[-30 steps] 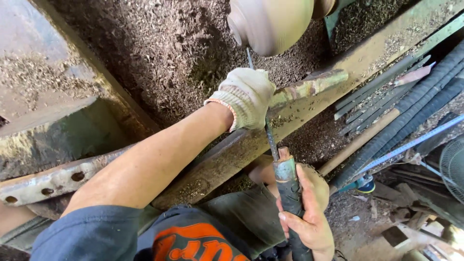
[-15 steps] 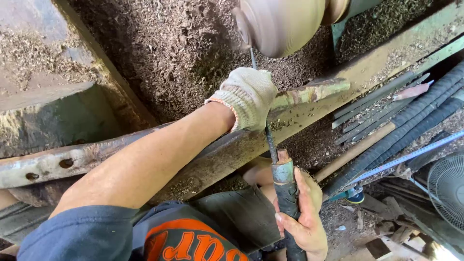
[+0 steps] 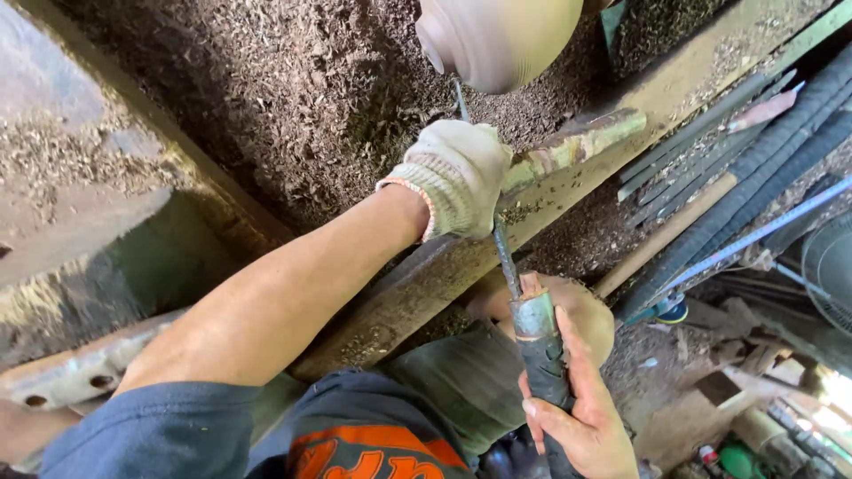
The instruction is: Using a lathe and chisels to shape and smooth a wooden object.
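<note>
Chisel [image 3: 506, 257] under gloved left hand [image 3: 457, 177], handle clenched in right hand [image 3: 577, 417], tip seemingly touching wooden piece [image 3: 497, 35].

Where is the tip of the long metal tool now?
Top centre of the head view: the tool tip meets the round wooden piece, just above the gloved left hand.

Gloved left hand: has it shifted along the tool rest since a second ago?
No. The gloved left hand sits at the same spot on the tool rest, just below the rounded wooden workpiece.
</note>
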